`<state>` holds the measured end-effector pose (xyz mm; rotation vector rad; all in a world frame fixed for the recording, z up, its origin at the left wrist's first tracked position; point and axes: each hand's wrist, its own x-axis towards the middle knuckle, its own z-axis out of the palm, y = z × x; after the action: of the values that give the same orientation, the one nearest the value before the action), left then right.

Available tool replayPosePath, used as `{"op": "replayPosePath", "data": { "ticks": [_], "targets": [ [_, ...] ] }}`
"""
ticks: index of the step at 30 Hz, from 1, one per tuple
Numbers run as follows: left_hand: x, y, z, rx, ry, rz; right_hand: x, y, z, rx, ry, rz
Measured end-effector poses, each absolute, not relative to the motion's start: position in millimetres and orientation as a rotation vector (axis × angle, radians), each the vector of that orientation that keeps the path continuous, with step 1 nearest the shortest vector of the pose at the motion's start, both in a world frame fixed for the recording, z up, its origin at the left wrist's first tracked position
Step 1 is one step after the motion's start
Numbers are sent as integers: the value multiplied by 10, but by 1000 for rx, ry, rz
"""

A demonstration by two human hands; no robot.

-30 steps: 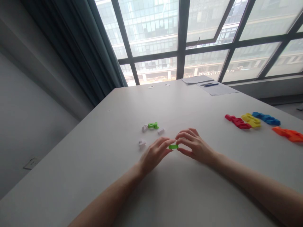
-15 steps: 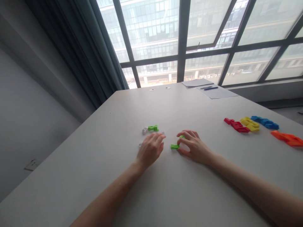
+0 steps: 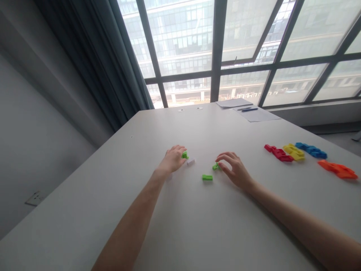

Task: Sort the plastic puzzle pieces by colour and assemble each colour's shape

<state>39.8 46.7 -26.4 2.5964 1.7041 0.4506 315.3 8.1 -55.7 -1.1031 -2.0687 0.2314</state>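
Observation:
My left hand (image 3: 172, 159) reaches forward over the white table (image 3: 197, 226), its fingers curled onto a green piece (image 3: 184, 154) that is mostly covered. A small white piece (image 3: 191, 162) lies just right of that hand. My right hand (image 3: 235, 170) rests on the table with its fingertips pinched on a second small green piece (image 3: 216, 166). A third green piece (image 3: 207, 177) lies loose on the table between the two hands, touched by neither.
Rows of red (image 3: 278, 153), yellow (image 3: 295, 151), blue (image 3: 311, 149) and orange (image 3: 337, 169) pieces lie at the right. Papers (image 3: 248, 109) with a pen (image 3: 249, 110) sit at the far edge by the window. A dark curtain (image 3: 93, 64) hangs at the left.
Both hands had held one green piece together; they parted, leaving a green piece on the table. My left hand moved forward and left to the far green piece; my right drew back slightly.

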Motion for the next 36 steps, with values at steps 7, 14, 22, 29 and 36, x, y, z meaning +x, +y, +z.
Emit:
{"op": "replayPosePath", "data": {
  "ticks": [7,14,22,29,36],
  "targets": [
    [453,520,-336,2602,1703,430,3150,108,-567,-1134,-2068,206],
    [489,518,-307,2616,1735,545,3132,86,-565,-1129,-2052,259],
    [808,288,-8,2713,1356,830,3171,170,-619,-1207,-1842,302],
    [1075,185,-256,2831,1331,530,3168,169,-673,-1184,-1987,267],
    [1080,230,-371,2776,1298,441,3160,161,-696,-1280,-2081,213]
  ]
}}
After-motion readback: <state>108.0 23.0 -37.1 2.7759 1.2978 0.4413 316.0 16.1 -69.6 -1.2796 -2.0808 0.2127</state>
